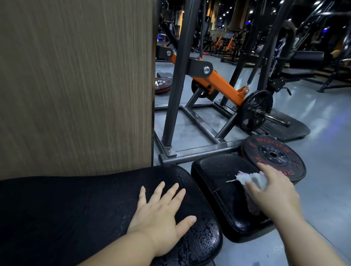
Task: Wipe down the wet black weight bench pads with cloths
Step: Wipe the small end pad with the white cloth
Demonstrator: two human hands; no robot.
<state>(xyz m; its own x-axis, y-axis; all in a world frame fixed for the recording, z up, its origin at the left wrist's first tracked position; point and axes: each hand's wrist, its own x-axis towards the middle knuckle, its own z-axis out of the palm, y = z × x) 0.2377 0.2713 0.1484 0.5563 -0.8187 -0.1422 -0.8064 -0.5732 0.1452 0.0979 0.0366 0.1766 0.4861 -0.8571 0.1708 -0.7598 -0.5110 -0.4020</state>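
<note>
While the small pad point(220, 194) sits beaded with water just right of the long pad point(82, 203), my right hand point(276, 190) presses a white cloth point(254, 180) onto it, fingers spread and fairly straight; my left hand point(161, 214) lies flat, holding nothing, on the long pad's wet end; a weight plate point(273, 155) lies just beyond the small pad; a wooden panel point(67, 82) stands behind.
</note>
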